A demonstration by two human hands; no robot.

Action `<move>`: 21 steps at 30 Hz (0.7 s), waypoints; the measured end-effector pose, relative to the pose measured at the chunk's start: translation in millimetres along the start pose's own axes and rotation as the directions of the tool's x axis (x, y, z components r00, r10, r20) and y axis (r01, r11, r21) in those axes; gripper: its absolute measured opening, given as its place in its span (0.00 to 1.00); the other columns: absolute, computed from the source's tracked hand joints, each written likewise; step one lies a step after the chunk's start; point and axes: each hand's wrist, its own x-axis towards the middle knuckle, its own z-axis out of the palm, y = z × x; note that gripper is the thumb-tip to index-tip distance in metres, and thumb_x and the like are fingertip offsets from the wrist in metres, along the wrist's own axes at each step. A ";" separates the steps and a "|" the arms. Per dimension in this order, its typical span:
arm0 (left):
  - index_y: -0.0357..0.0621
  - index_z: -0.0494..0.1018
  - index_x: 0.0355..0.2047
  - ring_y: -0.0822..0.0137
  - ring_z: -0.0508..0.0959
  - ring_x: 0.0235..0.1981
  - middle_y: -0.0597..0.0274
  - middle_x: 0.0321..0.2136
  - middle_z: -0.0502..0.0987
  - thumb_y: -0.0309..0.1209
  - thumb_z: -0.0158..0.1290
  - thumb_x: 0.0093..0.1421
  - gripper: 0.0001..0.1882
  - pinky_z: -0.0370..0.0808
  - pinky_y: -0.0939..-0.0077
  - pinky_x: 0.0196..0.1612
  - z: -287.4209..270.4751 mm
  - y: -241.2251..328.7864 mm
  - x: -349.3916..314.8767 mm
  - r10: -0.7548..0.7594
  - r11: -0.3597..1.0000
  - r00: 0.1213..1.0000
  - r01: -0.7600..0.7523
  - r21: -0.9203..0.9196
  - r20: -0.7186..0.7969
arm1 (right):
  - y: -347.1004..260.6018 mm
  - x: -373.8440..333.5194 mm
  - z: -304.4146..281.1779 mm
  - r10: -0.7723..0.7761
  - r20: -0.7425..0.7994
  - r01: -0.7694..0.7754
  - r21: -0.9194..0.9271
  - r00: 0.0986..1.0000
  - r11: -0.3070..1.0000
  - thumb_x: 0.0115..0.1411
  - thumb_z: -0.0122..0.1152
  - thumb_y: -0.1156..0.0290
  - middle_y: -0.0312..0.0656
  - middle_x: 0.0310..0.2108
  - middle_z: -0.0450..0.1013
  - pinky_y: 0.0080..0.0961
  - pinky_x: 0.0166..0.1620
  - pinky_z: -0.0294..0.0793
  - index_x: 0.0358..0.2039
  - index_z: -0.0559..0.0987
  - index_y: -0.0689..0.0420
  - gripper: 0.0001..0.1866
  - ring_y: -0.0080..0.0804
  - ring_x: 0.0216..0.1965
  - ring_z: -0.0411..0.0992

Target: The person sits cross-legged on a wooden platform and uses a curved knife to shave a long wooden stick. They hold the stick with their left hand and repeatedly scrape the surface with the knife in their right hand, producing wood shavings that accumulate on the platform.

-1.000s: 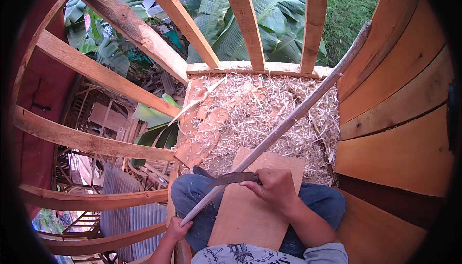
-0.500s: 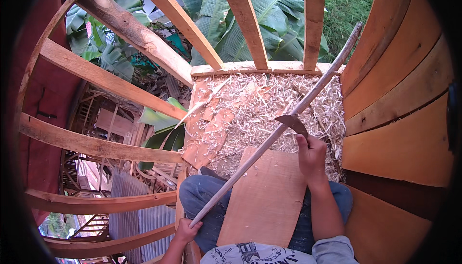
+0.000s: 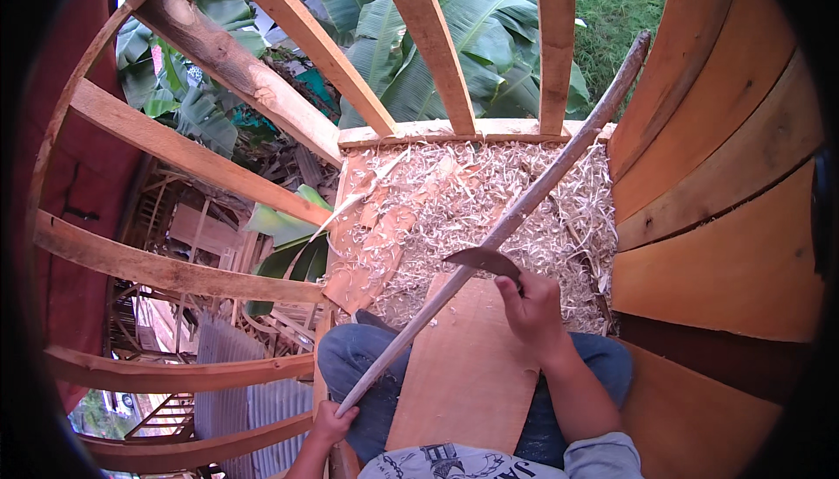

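A long, slightly crooked wooden stick [image 3: 437,302] slants from the lower left to the upper right across my lap. My left hand [image 3: 334,421] is closed round its near end. In my right hand [image 3: 535,313] is a knife with a curved blade [image 3: 486,260], its handle hidden in my fist. The blade lies across the stick at about mid-length. Over my legs rests a flat wooden board [image 3: 468,370], and the stick passes above its upper left part.
Curled wood shavings [image 3: 489,190] cover the floor ahead of me. Wooden slats [image 3: 175,271] form an open railing in front and at left. A plank wall [image 3: 717,260] stands close on my right. Banana leaves [image 3: 384,51] grow beyond the railing.
My right hand has drawn the knife down and left along the stick, toward me. The left hand keeps its hold on the near end. The whole view has shifted slightly.
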 end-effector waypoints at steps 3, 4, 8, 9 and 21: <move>0.35 0.66 0.09 0.77 0.61 0.12 0.66 0.06 0.60 0.37 0.59 0.52 0.23 0.59 0.71 0.16 -0.1 -3.4 2.8 0.013 0.999 1.000 -0.012 -0.032 0.018 | -17.5 -16.2 19.3 -0.337 0.328 0.388 -0.104 0.883 0.916 0.53 0.60 0.49 0.40 0.12 0.67 0.33 0.19 0.67 0.16 0.71 0.54 0.23 0.37 0.16 0.70; 0.35 0.66 0.09 0.77 0.61 0.12 0.65 0.06 0.60 0.37 0.59 0.52 0.23 0.59 0.71 0.16 -0.2 -2.5 2.8 0.025 0.999 0.999 -0.024 -0.034 0.024 | -11.9 -17.4 21.1 -0.365 0.319 0.426 -0.147 0.875 0.893 0.52 0.61 0.47 0.38 0.12 0.67 0.32 0.19 0.68 0.16 0.71 0.53 0.23 0.36 0.15 0.70; 0.35 0.65 0.09 0.77 0.60 0.12 0.66 0.06 0.59 0.38 0.59 0.52 0.24 0.59 0.71 0.16 1.5 -3.2 -2.9 0.016 0.999 1.000 -0.015 0.046 -0.020 | 16.6 25.8 -26.9 0.052 -0.137 -0.070 -0.127 0.989 0.989 0.60 0.55 0.58 0.46 0.11 0.67 0.32 0.18 0.64 0.22 0.77 0.61 0.19 0.43 0.14 0.70; 0.35 0.65 0.09 0.77 0.60 0.12 0.66 0.06 0.59 0.38 0.59 0.52 0.24 0.59 0.71 0.16 0.9 -0.8 -3.4 0.021 0.998 1.000 -0.020 0.063 -0.022 | 16.2 28.6 -29.6 0.058 -0.199 -0.085 -0.132 0.978 0.988 0.60 0.55 0.58 0.46 0.12 0.67 0.33 0.19 0.64 0.22 0.77 0.61 0.18 0.42 0.15 0.70; 0.35 0.67 0.10 0.77 0.62 0.13 0.65 0.07 0.62 0.40 0.58 0.53 0.23 0.60 0.71 0.16 -1.3 4.5 -3.4 0.026 0.998 1.000 -0.025 0.056 -0.006 | 8.7 24.9 -25.7 0.134 -0.048 -0.130 0.090 0.990 0.987 0.61 0.55 0.60 0.46 0.12 0.67 0.30 0.18 0.61 0.24 0.76 0.63 0.18 0.36 0.13 0.67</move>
